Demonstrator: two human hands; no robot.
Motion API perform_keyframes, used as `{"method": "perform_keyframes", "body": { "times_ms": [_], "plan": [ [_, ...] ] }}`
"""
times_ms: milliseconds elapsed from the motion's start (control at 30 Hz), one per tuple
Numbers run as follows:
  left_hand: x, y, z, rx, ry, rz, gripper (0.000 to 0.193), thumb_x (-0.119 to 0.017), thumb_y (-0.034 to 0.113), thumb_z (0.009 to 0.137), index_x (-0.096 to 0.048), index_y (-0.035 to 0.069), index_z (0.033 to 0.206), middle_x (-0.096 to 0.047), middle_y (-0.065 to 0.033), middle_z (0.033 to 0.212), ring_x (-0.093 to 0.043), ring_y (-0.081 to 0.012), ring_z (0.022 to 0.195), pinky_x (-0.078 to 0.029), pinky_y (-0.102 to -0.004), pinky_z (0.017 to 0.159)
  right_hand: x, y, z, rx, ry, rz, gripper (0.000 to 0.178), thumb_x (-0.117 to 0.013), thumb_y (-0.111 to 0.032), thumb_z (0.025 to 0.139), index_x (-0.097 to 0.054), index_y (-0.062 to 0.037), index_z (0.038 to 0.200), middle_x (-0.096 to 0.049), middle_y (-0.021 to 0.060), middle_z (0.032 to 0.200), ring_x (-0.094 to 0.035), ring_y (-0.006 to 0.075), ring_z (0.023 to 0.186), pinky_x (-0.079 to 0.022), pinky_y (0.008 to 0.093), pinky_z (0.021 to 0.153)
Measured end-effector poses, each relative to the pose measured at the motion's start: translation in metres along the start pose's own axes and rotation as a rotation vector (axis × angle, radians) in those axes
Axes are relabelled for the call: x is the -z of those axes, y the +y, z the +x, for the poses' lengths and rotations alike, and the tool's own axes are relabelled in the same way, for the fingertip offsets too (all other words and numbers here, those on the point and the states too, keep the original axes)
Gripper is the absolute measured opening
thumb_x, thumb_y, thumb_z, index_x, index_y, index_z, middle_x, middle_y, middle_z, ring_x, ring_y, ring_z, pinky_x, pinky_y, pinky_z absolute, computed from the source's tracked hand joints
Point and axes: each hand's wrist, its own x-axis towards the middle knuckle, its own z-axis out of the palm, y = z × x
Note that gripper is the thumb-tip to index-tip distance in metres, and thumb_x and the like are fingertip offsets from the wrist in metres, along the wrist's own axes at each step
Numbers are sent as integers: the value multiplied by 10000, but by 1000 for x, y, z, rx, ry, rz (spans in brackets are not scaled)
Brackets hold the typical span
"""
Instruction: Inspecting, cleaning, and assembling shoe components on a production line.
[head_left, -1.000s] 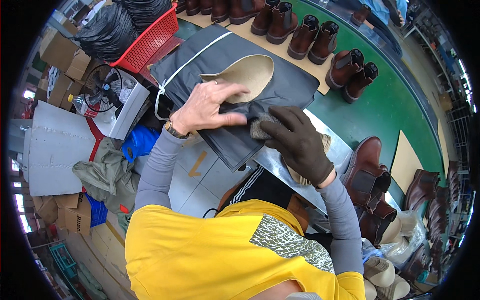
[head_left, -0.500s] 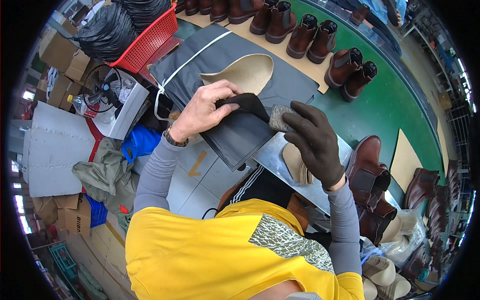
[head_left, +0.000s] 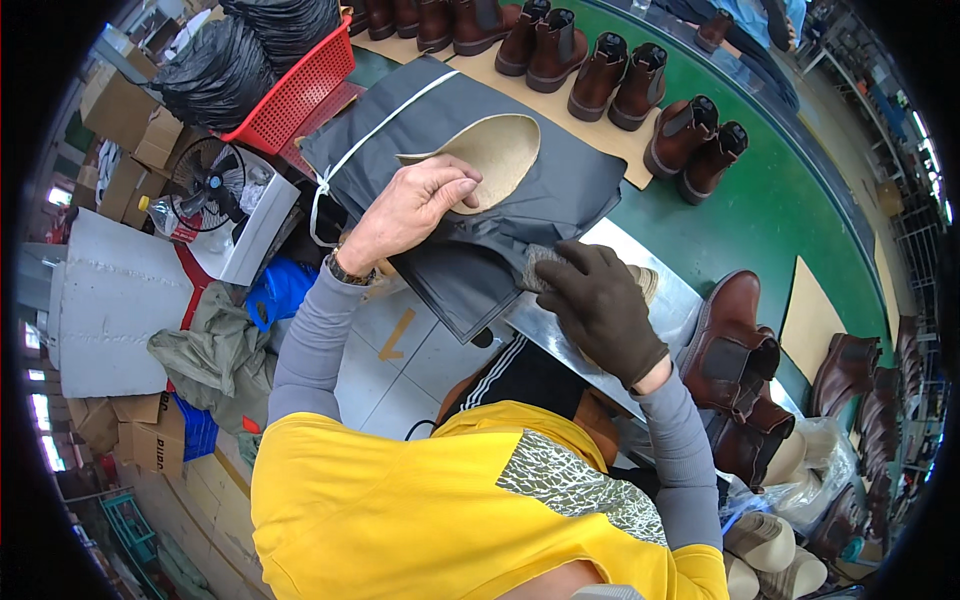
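Observation:
My left hand (head_left: 425, 205) is bare, with a dark wristband at the wrist. Its thumb and fingers are curled together over the near edge of a beige curved insole-like piece (head_left: 505, 155); whether they pinch anything is hidden. Beneath lies a stack of dark grey sheets (head_left: 590, 180) tied with a white strap (head_left: 385, 120). In a brown glove, my right hand (head_left: 605, 310) is closed round a grey speckled block (head_left: 538, 268). The block rests on or just above the rumpled dark material at the stack's near right corner.
Brown ankle boots (head_left: 590, 70) line the far side of the green table (head_left: 755, 225); more stand at right (head_left: 735, 330). A metal plate (head_left: 650, 250) lies under my right arm, with beige layered pieces (head_left: 642, 285). Left are a red basket (head_left: 300, 90) and a fan (head_left: 210, 182).
The black flap my left hand was lifting is no longer seen raised between my hands. My right hand has moved down and left with the block. My left hand has shifted slightly.

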Motion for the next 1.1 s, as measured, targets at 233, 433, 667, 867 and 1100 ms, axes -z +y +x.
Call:
{"method": "perform_keyframes", "body": {
  "times_ms": [233, 433, 667, 867, 1100],
  "plan": [
    [-6, 16, -8, -86, -71, 191, 352, -701, 323, 843, -610, 6, 966, -653, -134, 958, -633, -325, 855, -499, -351, 780, 27, -7, 8, -14, -35, 0, 292, -700, -185, 816, -649, -70, 1080, -611, 153, 1118, -578, 331, 1002, -475, 407, 854],
    [-6, 10, -9, -298, -158, 301, 434, -800, 364, 718, -635, 35, 948, -635, -97, 1120, -632, -306, 995, -496, -378, 858, 2, 7, 20, -28, 121, 31, 313, -701, -190, 828, -646, -59, 1106, -616, 148, 1123, -584, 322, 1000, -481, 389, 846],
    [-5, 7, -5, -185, 13, 179, 124, -541, 81, 934, -592, -20, 983, -656, -139, 1025, -648, -268, 930, -508, -349, 813, 12, -5, 19, -27, 91, 22, 270, -688, -164, 821, -643, -62, 1067, -608, 153, 1079, -582, 330, 964, -479, 408, 831],
    [-22, -13, -4, -119, 240, 411, 182, -524, 163, 974, -575, 6, 1052, -651, -144, 879, -671, -299, 806, -521, -359, 726, 25, -22, 12, -25, -162, -83, 265, -696, -168, 801, -629, -71, 1038, -605, 148, 1078, -578, 335, 950, -479, 409, 816],
    [4, 2, -7, -409, -155, 360, 521, -652, 518, 836, -598, 44, 1046, -639, -130, 1086, -647, -326, 944, -527, -380, 804, 11, -9, 25, -52, 78, -68, 276, -679, -172, 839, -640, -66, 1091, -610, 158, 1098, -574, 337, 974, -476, 407, 834]
  ]
}}
